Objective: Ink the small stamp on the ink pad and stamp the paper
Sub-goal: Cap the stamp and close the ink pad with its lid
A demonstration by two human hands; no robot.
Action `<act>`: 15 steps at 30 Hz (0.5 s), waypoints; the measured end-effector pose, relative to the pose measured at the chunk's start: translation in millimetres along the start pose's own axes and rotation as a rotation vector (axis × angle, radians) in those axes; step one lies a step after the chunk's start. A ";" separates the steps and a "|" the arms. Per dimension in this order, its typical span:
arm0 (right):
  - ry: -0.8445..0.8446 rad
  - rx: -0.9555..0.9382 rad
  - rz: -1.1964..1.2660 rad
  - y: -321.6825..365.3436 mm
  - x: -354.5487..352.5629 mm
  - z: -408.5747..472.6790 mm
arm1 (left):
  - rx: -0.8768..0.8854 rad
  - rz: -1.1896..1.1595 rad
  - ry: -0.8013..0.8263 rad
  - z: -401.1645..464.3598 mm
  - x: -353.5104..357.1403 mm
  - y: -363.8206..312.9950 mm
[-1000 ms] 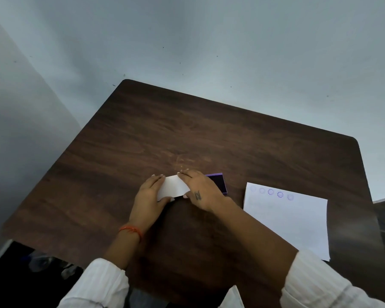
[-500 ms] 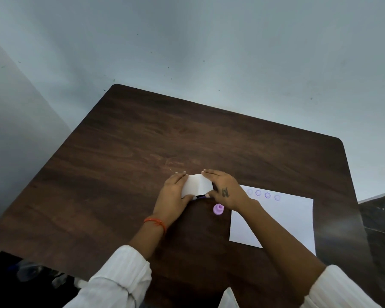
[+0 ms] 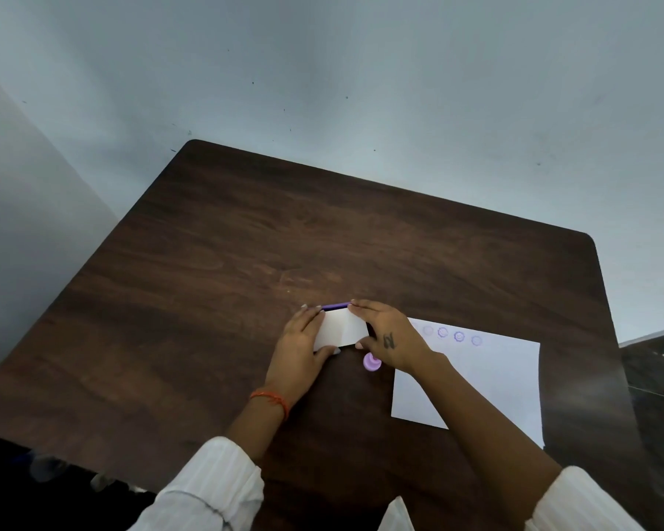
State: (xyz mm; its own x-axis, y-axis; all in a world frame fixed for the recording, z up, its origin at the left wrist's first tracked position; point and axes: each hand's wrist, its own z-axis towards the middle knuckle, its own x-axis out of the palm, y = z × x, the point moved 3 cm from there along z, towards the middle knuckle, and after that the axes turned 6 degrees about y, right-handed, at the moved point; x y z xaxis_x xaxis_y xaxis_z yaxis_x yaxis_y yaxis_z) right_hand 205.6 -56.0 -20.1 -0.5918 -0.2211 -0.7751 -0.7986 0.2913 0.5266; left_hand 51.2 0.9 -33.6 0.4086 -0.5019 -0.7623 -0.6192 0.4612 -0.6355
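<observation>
A dark brown wooden tabletop (image 3: 246,262) with rounded far corners sits against a plain pale grey wall (image 3: 361,70), seen from above by a camera worn on the person's head. The far half of the tabletop and its whole left side are bare wood, leaving wide open room there. Near the middle, both hands meet on a small ink pad (image 3: 341,328) whose white lid lies flat over it; only a thin purple strip of its far edge shows. The left hand (image 3: 299,348), with an orange thread at the wrist, cups the lid's left edge, fingers along the far corner and thumb at the near corner. The right hand (image 3: 390,339), marked with a small dark tattoo, clasps the lid's right edge the same way. Both hands are closed narrowly on the case. The small stamp (image 3: 372,362), round and pale purple, stands on the wood just beside the right thumb and near the pad's near right corner, held by neither hand. To the right lies the white paper (image 3: 487,381), its left edge close to the stamp and its right edge near the tabletop's right edge. A row of four faint purple round prints (image 3: 459,336) runs along its far edge. White sleeves (image 3: 208,488) cover both forearms at the bottom.
</observation>
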 end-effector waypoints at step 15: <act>-0.039 -0.011 -0.012 -3.7 3.7 2.6 | 0.016 0.056 0.037 4.9 -3.4 2.8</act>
State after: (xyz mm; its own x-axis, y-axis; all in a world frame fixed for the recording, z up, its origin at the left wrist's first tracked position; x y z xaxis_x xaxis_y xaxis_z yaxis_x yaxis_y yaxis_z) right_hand 206.7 -55.4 -25.8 -0.5778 -0.1883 -0.7941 -0.8069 0.2781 0.5212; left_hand 51.3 7.5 -33.4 0.3488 -0.5013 -0.7918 -0.6297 0.5003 -0.5942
